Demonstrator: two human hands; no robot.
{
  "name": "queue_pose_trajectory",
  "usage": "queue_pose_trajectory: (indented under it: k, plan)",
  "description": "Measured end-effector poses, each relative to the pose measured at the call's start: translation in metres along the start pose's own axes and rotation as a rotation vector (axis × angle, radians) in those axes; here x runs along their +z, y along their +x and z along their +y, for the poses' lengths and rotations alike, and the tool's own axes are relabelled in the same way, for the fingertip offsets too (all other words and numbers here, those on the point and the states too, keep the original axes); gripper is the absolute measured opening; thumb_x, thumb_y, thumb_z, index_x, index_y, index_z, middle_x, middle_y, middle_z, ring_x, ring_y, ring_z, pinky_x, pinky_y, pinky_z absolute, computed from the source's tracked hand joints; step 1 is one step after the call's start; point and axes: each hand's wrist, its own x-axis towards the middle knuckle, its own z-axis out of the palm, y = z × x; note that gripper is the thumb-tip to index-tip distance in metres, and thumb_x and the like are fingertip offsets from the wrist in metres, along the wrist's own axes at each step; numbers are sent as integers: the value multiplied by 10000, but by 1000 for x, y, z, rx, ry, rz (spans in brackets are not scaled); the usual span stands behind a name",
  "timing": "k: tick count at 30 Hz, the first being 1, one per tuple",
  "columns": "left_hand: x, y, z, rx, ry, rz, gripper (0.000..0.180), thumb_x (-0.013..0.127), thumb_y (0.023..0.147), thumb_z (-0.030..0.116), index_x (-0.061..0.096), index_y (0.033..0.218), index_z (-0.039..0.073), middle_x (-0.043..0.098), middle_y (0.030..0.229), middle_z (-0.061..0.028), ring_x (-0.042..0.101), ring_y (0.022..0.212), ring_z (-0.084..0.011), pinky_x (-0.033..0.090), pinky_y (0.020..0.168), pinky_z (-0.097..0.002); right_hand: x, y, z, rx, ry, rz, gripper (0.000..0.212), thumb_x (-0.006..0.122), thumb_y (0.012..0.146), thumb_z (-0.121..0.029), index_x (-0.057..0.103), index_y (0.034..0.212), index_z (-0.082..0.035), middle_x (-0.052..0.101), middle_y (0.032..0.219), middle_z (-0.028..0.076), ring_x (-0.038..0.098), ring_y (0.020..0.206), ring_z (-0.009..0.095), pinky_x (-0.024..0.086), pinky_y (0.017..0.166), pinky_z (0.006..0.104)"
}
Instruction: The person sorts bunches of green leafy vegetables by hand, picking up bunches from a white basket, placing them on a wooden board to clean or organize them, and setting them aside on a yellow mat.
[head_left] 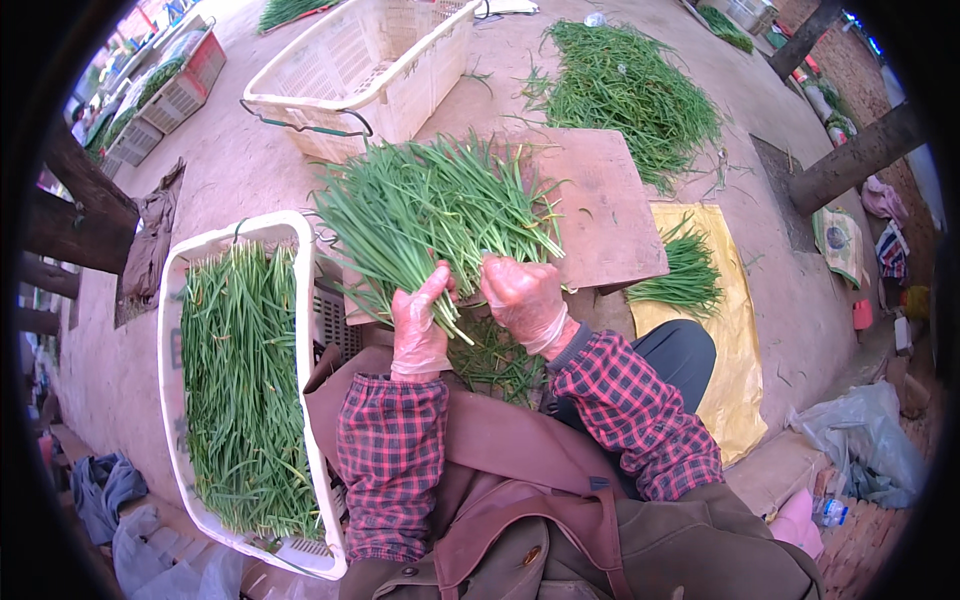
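Long green chives point(450, 195) lie heaped across a reddish board point(600, 190) before me, their pale stem ends toward me. My left hand point(420, 315), in a thin clear glove, is closed round a bunch of them, with white ends poking out below the fingers. Beside it on the right, my right hand point(525, 298), gloved the same way, is closed in a pinch at the stem ends of the heap. Whatever sits between its fingertips is too small to make out. Loose chive leaves point(495, 360) lie below the board, between my knees.
A white crate point(170, 370) packed with chives stands at my left. Beyond the board is another white crate point(420, 85) with a wire handle. A large chive pile point(630, 95) lies far right; a smaller bundle point(680, 270) rests on a yellow sheet point(735, 380). Wooden posts point(860, 155) rise right.
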Motion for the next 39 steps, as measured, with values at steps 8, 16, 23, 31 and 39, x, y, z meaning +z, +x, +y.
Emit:
queue_pose_trajectory:
  k: [8,16,23,31,39]
  plan:
    - [2,-3,2,-18,91,2,206,727,866,138,646,1015,20,647,822,-34,595,696,-133,483,628,-260,9,0,-11,-108,73,-40,114,667,790,-60,591,870,-30,537,610,74,587,504,242,463,463,360]
    - [3,0,9,57,-39,26,324,683,856,66,596,1158,-10,621,869,-45,589,726,-133,484,627,-254,-2,0,17,-119,-53,-34,105,649,777,-58,600,869,-51,496,591,57,562,492,225,447,459,355]
    - [0,2,12,92,-72,48,387,647,844,25,556,1216,-29,623,927,-65,609,740,-158,495,623,-285,-44,58,139,137,-474,212,63,644,846,-126,662,894,-90,639,678,76,640,569,255,496,494,355]
    - [-5,6,5,-24,-91,88,338,665,843,50,587,1160,-43,647,936,-82,658,870,-204,569,789,-344,-13,-5,128,547,-129,-235,368,629,902,-442,722,999,-100,687,831,203,673,793,399,525,657,491]
    - [-10,7,2,-119,-103,74,230,634,842,41,620,1046,-64,645,848,-100,629,713,-173,552,673,-278,22,-48,107,741,377,-35,277,657,890,-341,732,842,-79,651,662,178,669,659,342,505,609,432]
